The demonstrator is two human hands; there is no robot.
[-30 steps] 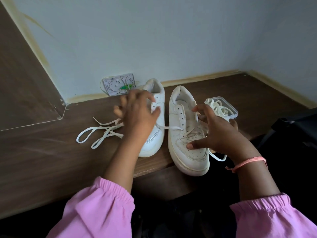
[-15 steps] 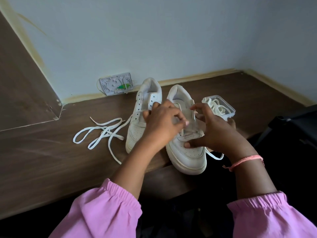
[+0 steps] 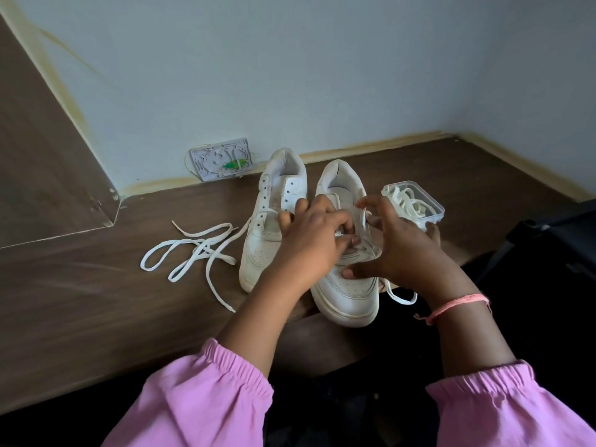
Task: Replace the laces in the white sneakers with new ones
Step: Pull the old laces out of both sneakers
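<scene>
2 white sneakers stand side by side on the brown wooden table (image 3: pixel 80 301), toes toward the person. The left sneaker (image 3: pixel 267 227) has bare eyelets. The right sneaker (image 3: pixel 348 285) is partly laced, its toe overhanging the table edge. The left hand (image 3: pixel 309 243) has its fingers curled over the right sneaker's lace area; whether it pinches the lace cannot be told. The right hand (image 3: pixel 400 246) grips that sneaker's side, thumb on the toe box. A loose white lace (image 3: pixel 193 253) lies left of the sneakers. A clear container (image 3: pixel 419 204) holding laces sits just right.
</scene>
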